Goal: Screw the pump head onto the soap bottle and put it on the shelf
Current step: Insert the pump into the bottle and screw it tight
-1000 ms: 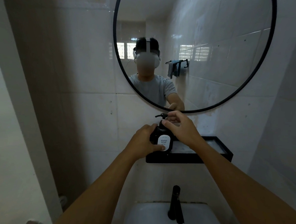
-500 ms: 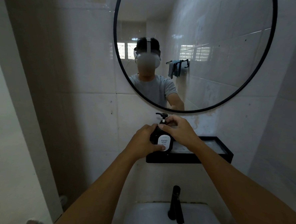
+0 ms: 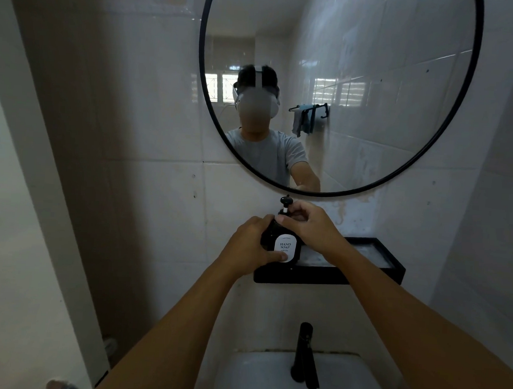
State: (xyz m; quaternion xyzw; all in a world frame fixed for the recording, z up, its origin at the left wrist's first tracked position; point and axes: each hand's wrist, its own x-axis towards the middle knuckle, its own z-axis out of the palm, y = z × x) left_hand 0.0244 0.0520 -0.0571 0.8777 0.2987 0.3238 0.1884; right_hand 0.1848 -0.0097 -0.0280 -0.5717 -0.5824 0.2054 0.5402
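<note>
A black soap bottle (image 3: pixel 285 247) with a white "HAND SOAP" label stands at the left end of the black wall shelf (image 3: pixel 364 274). My left hand (image 3: pixel 250 245) wraps the bottle's left side, thumb across the label's lower edge. My right hand (image 3: pixel 310 224) pinches the collar of the black pump head (image 3: pixel 286 201), which sits upright on the bottle's neck with its white stem showing and its nozzle raised. Whether the bottle's base touches the shelf floor is hidden by my hands.
A large round black-framed mirror (image 3: pixel 452 122) hangs on the tiled wall just above the pump. Below the shelf are a black tap (image 3: pixel 304 353) and a white basin (image 3: pixel 268 381). A side wall closes in on the right.
My right hand has turned around the pump collar and the pump's nozzle has swung round while the stem has risen. The bottle and my left hand stayed where they were.
</note>
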